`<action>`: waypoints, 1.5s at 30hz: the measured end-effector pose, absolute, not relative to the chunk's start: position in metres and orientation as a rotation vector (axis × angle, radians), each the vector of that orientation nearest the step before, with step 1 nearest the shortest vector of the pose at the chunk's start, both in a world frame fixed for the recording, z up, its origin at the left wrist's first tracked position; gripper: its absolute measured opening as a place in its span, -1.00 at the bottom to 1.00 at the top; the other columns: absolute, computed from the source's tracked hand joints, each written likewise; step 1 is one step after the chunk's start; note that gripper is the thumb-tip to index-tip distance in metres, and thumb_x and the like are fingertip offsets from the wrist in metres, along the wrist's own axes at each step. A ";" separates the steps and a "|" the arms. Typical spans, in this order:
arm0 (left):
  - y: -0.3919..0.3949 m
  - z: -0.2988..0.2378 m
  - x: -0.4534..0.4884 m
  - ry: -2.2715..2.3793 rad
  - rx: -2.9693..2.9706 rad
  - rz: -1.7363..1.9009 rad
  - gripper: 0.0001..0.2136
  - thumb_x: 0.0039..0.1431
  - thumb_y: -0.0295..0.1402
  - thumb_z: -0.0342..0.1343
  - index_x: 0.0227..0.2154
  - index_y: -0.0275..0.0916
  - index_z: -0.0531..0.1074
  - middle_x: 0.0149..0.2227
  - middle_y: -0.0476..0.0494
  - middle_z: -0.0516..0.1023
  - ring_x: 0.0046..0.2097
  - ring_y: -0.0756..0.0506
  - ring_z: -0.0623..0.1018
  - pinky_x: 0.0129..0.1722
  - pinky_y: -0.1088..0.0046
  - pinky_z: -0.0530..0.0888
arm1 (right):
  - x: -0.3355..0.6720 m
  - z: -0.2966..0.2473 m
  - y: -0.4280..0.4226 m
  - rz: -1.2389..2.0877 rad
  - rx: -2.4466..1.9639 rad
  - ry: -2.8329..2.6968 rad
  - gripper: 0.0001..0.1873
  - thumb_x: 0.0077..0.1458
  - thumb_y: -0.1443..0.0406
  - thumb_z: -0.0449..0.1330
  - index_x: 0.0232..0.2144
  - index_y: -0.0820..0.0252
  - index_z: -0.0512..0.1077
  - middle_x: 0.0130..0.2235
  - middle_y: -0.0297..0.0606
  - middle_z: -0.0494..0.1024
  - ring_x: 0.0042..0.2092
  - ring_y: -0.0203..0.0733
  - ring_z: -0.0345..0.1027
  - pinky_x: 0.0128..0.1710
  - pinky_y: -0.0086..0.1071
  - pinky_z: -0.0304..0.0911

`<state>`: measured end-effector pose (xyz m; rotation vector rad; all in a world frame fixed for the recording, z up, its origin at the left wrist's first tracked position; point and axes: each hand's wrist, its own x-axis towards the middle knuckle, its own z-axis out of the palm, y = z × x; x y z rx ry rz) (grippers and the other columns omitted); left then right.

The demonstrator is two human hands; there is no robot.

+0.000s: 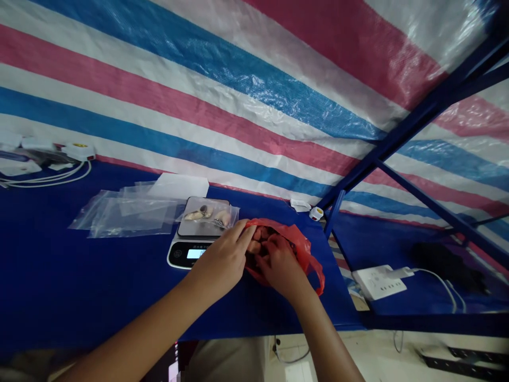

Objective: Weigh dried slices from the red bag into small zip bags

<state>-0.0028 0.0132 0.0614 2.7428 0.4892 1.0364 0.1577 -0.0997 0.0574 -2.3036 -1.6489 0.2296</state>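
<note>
A red plastic bag (pixel 303 245) lies on the blue table (pixel 59 276), right of a small digital scale (pixel 186 253). My left hand (pixel 225 260) pinches the bag's near rim, fingers closed on it. My right hand (pixel 280 264) reaches into the bag's mouth with fingers curled round small pale pieces inside. On the scale's platform rests a clear bag (pixel 210 215) with a few pale and dark pieces in it. The scale's display is lit.
Several empty clear bags (pixel 123 212) and a white sheet (pixel 181 185) lie left of the scale. White cables and small devices (pixel 59 159) sit at the far left. A white power strip (pixel 379 281) lies on the neighbouring table beyond a blue frame post (pixel 333 215). A striped tarp (pixel 238 79) hangs behind.
</note>
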 end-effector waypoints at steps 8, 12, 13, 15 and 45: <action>-0.002 0.056 0.003 0.460 2.707 1.002 -0.45 0.16 -0.67 -0.07 0.23 -0.34 0.18 0.16 -0.40 0.40 0.13 -0.24 0.55 0.09 0.20 0.60 | 0.180 0.048 -0.106 0.226 -2.277 -1.462 -0.67 0.17 0.36 0.19 -0.01 0.26 0.49 -0.07 -0.02 0.62 -0.04 0.02 0.52 0.02 -0.17 0.36; -0.006 0.054 0.006 0.443 2.718 1.005 -0.44 0.16 -0.67 -0.07 0.25 -0.37 0.12 0.16 -0.44 0.39 0.12 -0.25 0.55 0.09 0.19 0.60 | 0.187 0.042 -0.108 0.121 -2.261 -1.347 -0.72 0.19 0.36 0.15 -0.05 0.25 0.51 -0.06 -0.04 0.63 -0.02 0.03 0.52 0.06 -0.13 0.36; -0.006 0.053 0.007 0.450 2.715 1.000 -0.43 0.17 -0.67 -0.07 0.26 -0.36 0.11 0.17 -0.43 0.38 0.14 -0.26 0.54 0.10 0.19 0.60 | 0.189 0.042 -0.108 0.097 -2.274 -1.324 -0.71 0.19 0.36 0.15 -0.05 0.25 0.51 -0.06 -0.03 0.63 -0.01 0.04 0.52 0.07 -0.12 0.36; -0.007 0.051 0.007 0.471 2.708 0.981 -0.42 0.18 -0.66 -0.07 0.27 -0.34 0.09 0.18 -0.43 0.37 0.16 -0.26 0.54 0.09 0.18 0.60 | 0.190 0.043 -0.109 0.107 -2.289 -1.329 -0.69 0.18 0.38 0.14 -0.03 0.24 0.50 -0.05 -0.04 0.63 -0.01 0.03 0.53 0.06 -0.14 0.37; 0.060 0.087 -0.043 0.302 2.399 1.368 -0.79 0.26 -0.50 0.06 -0.08 -0.20 0.45 -0.09 -0.14 0.59 -0.02 -0.11 0.57 0.04 0.28 0.52 | 0.178 0.052 -0.105 0.784 -1.770 -0.959 -0.62 0.05 0.08 0.31 -0.14 0.18 0.53 -0.24 -0.19 0.65 -0.34 -0.14 0.51 -0.36 -0.31 0.42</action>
